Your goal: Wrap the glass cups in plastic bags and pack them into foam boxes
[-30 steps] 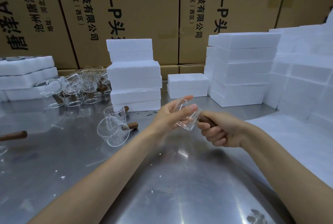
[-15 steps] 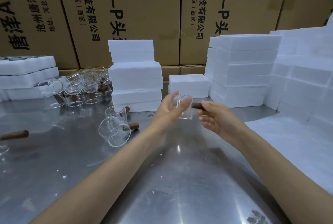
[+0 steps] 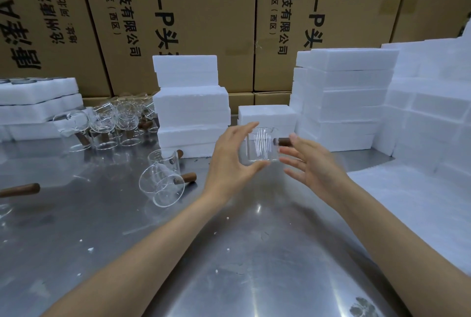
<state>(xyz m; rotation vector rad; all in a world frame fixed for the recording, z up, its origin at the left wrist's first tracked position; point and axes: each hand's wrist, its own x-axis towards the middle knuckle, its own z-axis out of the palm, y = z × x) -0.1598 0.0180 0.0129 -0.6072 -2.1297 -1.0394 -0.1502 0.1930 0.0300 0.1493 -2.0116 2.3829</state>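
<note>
A clear glass cup (image 3: 261,144) with a brown wooden side handle is held upright above the steel table. My left hand (image 3: 233,161) grips its left side, thumb under the base and fingers along the rim. My right hand (image 3: 309,167) hovers just right of the cup with fingers spread, below the handle and not gripping it. White foam boxes (image 3: 191,105) stand stacked behind the cup. No plastic bag can be made out.
Two more cups (image 3: 163,179) lie and stand left of my left arm; several others (image 3: 109,123) crowd the back left. Foam stacks (image 3: 341,102) rise at the back right, a foam sheet (image 3: 413,204) lies at right. Cardboard cartons (image 3: 204,23) wall the back.
My right hand let go of the wooden handle and opened its fingers. The cup turned upright and rose slightly, held now by my left hand alone.
</note>
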